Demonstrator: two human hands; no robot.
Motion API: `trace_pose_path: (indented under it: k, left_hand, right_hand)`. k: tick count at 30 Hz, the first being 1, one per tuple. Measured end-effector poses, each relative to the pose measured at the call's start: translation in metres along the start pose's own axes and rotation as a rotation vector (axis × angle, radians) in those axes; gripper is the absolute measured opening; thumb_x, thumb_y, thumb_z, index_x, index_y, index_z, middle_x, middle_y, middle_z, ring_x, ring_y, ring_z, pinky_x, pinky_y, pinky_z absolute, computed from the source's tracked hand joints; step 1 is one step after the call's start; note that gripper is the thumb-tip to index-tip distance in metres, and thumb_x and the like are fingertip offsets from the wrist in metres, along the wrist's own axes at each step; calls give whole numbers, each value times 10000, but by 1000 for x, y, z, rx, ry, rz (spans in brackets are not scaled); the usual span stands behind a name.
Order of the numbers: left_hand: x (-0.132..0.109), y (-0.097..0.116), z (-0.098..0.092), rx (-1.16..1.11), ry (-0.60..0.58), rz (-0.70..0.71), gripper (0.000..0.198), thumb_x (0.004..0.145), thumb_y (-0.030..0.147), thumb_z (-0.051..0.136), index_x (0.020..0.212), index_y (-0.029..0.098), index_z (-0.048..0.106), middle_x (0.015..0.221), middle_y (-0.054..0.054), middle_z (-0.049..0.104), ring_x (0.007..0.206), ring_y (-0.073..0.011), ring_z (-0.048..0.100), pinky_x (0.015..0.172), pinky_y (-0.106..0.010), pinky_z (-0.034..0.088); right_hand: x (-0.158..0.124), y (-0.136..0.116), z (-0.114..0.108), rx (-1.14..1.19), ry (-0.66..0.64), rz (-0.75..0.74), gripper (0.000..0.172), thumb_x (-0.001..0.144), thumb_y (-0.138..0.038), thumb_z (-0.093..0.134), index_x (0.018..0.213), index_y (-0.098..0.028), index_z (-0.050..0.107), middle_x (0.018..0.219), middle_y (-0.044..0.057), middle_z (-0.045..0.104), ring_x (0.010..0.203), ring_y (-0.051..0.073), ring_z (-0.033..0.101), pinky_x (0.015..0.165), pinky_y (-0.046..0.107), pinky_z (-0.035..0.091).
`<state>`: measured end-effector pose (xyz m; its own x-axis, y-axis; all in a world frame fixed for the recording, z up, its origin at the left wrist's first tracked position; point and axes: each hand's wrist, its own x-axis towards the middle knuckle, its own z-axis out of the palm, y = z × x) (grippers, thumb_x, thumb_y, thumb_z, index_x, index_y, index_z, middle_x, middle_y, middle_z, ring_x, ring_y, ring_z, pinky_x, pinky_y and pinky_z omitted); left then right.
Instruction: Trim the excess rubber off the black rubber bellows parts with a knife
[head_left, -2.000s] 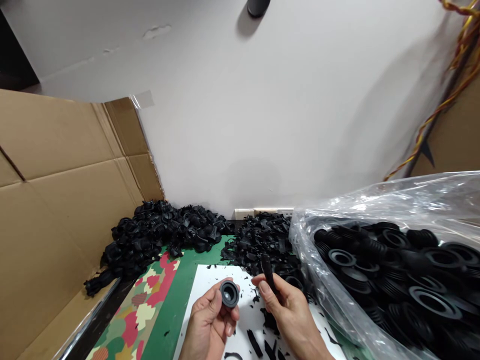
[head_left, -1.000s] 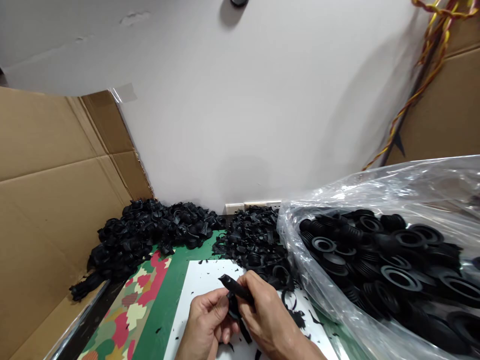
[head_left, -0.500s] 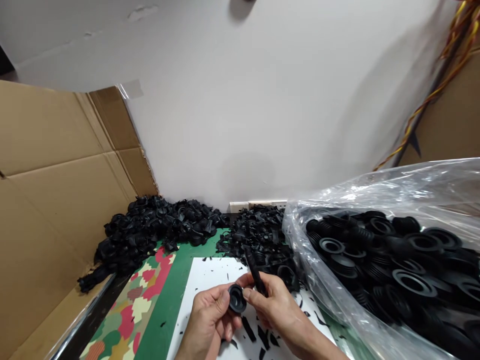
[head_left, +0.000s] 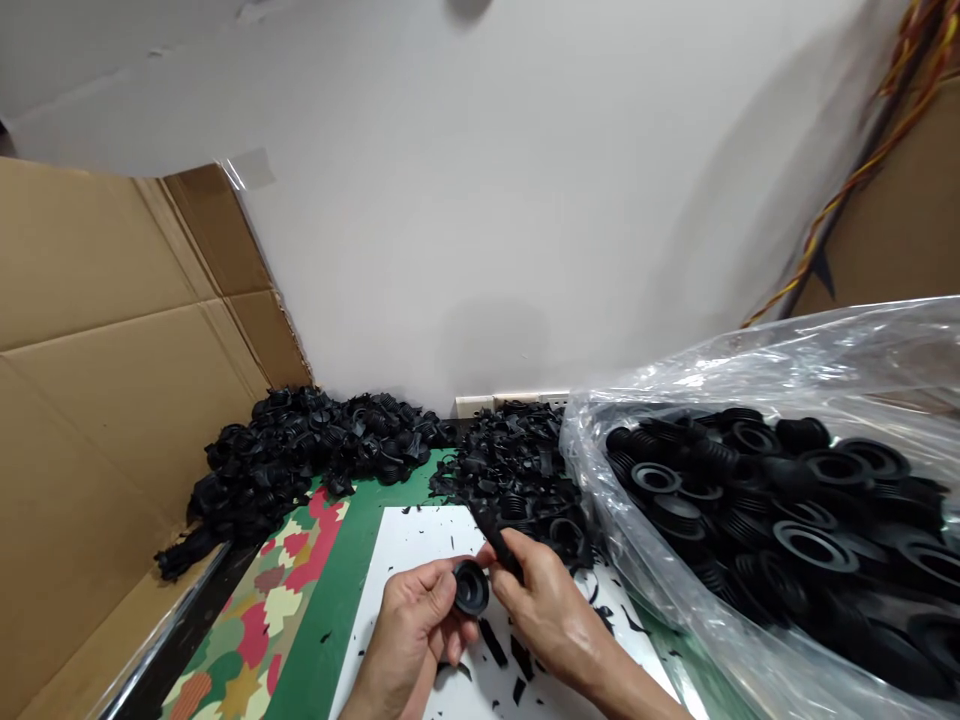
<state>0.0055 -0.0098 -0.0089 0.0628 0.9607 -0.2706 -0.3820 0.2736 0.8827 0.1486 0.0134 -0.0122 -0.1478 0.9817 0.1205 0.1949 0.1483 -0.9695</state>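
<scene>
At lower centre, the left hand pinches a round part just left of the right hand, which clasps an up-left-slanting rod

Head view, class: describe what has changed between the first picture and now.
The left hand has brought its round black part rightward, closer to the right hand, whose dark tool leans further left. Nothing was visibly let go. The plastic bag and left black heap look unchanged.

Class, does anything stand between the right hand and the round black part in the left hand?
Nothing visible does: the right hand is right beside the round black part, which the left hand holds; contact is unclear.
</scene>
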Motion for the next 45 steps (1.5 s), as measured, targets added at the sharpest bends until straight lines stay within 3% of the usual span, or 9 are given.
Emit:
trace_pose_path:
  k: [4, 14, 20, 23, 26, 30, 35, 40, 45]
  left_hand:
    - [0, 2, -1, -51, 32, -19, 376, 570, 325, 848, 834, 70, 767, 524, -63, 646, 404, -76, 501, 357, -146, 340]
    - [3, -2, -8, -37, 36, -11, 426, 606, 355, 824, 904, 60, 749, 532, -71, 649, 388, -70, 493, 341, -142, 319]
    - [1, 0, -9, -2, 12, 41, 445, 568, 320, 850, 937, 94, 747, 566, -69, 673, 390, -60, 481, 386, -157, 319]
    - [0, 0, -9, 44, 28, 90, 434, 554, 298, 858, 929, 108, 748, 570, -50, 664, 419, -65, 488, 413, -163, 337]
    - [2, -3, -10, 103, 111, 160, 426, 507, 258, 873, 893, 123, 754, 579, -38, 657, 469, -88, 508, 435, -173, 362]
    - [5, -7, -12, 195, 224, 268, 360, 467, 122, 849, 816, 145, 764, 548, 15, 591, 505, -101, 506, 471, -181, 397]
    - [4, -4, -7, 314, 186, 434, 313, 499, 34, 781, 782, 169, 778, 791, -32, 644, 609, -127, 543, 538, -199, 449]
    - [-3, 0, -2, 485, 111, 441, 239, 576, 74, 764, 784, 190, 773, 841, -44, 647, 705, -168, 581, 590, -215, 466]
    - [-3, -4, -6, 478, 136, 430, 208, 589, 89, 738, 772, 187, 748, 740, -14, 653, 609, -126, 548, 554, -201, 444]
  right_hand:
    - [6, 11, -7, 60, 89, 116, 197, 719, -272, 480, 759, -158, 636, 596, -10, 578, 565, 167, 505, 558, 272, 394]
    - [4, 10, -6, 117, 119, 148, 214, 698, -313, 540, 722, -146, 672, 642, 19, 640, 628, 193, 536, 597, 287, 400]
    - [4, 10, -5, 94, 55, 136, 322, 754, -422, 504, 585, -162, 591, 505, -20, 506, 506, 149, 442, 503, 264, 339]
    - [1, 11, -5, 60, 112, 103, 184, 707, -326, 525, 688, -169, 620, 635, 12, 590, 632, 194, 532, 608, 293, 408]
    - [-2, 10, -4, 85, 166, 56, 210, 653, -271, 554, 821, -178, 640, 787, 46, 652, 785, 237, 588, 738, 325, 437]
    - [-3, 6, -4, 50, 48, 87, 263, 756, -416, 522, 698, -180, 624, 641, 35, 636, 636, 215, 565, 607, 301, 417]
    - [-6, -2, 1, 103, -63, 69, 322, 751, -454, 543, 663, -155, 626, 633, 27, 609, 658, 207, 537, 626, 290, 394]
    - [-7, 2, 9, 254, -101, 129, 202, 672, -356, 607, 633, -159, 584, 584, -10, 531, 611, 168, 484, 590, 268, 376]
    - [-3, 24, 15, 420, -102, 233, 332, 657, -475, 644, 579, -194, 484, 421, -101, 312, 383, 68, 266, 418, 226, 256]
